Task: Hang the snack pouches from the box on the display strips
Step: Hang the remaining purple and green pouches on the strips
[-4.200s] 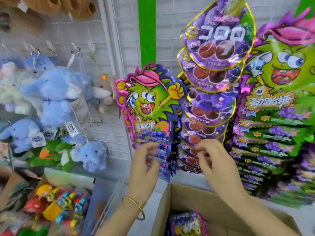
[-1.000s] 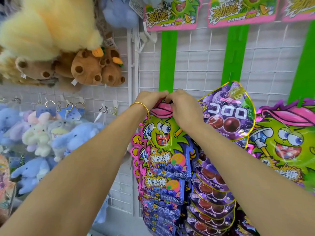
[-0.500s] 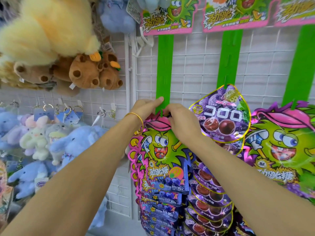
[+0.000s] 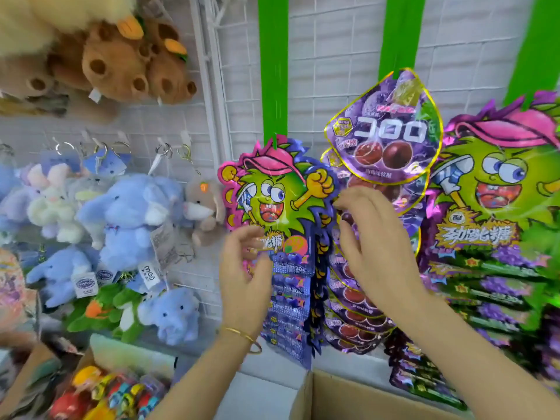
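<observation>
So, grid wall (image 4: 333, 71): one white wire panel behind everything.
Display strips: three, green, running straight down the panel: left strip (image 4: 272, 86), middle strip (image 4: 400, 31), right strip (image 4: 536, 47).
Pouch columns: three, one per strip; each is an overlapped stack layered too tightly to count.
Big monster pouch (image 4: 500, 189): heads the right column, at 3 o'clock in the view.
Grape pouch (image 4: 385, 128): purple, heads the middle column, tilted.
Front pouch (image 4: 281, 192): green monster in a pink cap; heads the left column, caught on the left strip at its 12 o'clock edge.
Box (image 4: 348, 398): one, cardboard, at 6 o'clock; only rim and flap show.
Plush toys: blue elephants (image 4: 130, 213) at 9 o'clock, brown ones (image 4: 121, 62) at 11 o'clock.
Right hand (image 4: 372, 247): fingers (image 4: 351, 201) spread, tips at the front pouch's 3 o'clock edge, between it and the grape column; contact is blurred.
Left hand (image 4: 242, 283): before the front pouch's 7 o'clock corner, fingers (image 4: 239, 237) loosely curled and apart, gripping nothing.
Bracelet (image 4: 242, 336): one, gold, on the left wrist.
</observation>
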